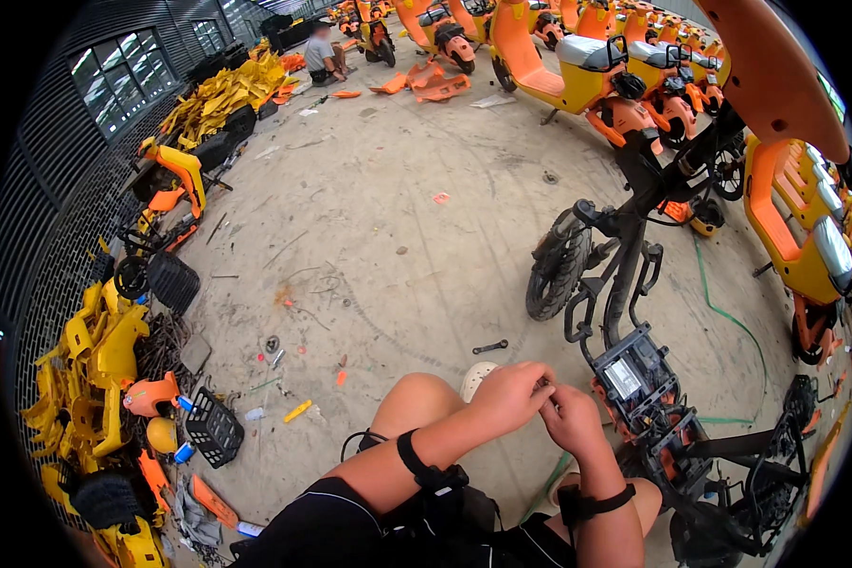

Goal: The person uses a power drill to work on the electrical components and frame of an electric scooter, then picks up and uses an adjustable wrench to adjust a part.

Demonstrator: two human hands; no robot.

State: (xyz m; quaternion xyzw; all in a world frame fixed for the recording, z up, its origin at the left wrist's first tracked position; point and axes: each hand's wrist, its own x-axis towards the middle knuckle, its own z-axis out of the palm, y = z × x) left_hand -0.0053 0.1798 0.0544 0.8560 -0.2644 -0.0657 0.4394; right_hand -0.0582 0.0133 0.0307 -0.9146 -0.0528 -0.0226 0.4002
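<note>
My left hand [511, 393] and my right hand [571, 417] meet above my knees, fingers curled together on something small and dark, too small to name. Just right of them is a stripped scooter frame [617, 299] with its front wheel [554, 279] on the concrete floor and an exposed battery compartment [623, 377] with wiring. Beside the frame's front wheel lies a small dark metal link or wrench [489, 346].
Piles of yellow panels [99, 355] and a black basket [212, 426] line the left side. Orange and yellow scooters [540, 76] stand in rows at back and right. Another person [320, 57] crouches at the back left. Green strap [724, 314] lies by the frame.
</note>
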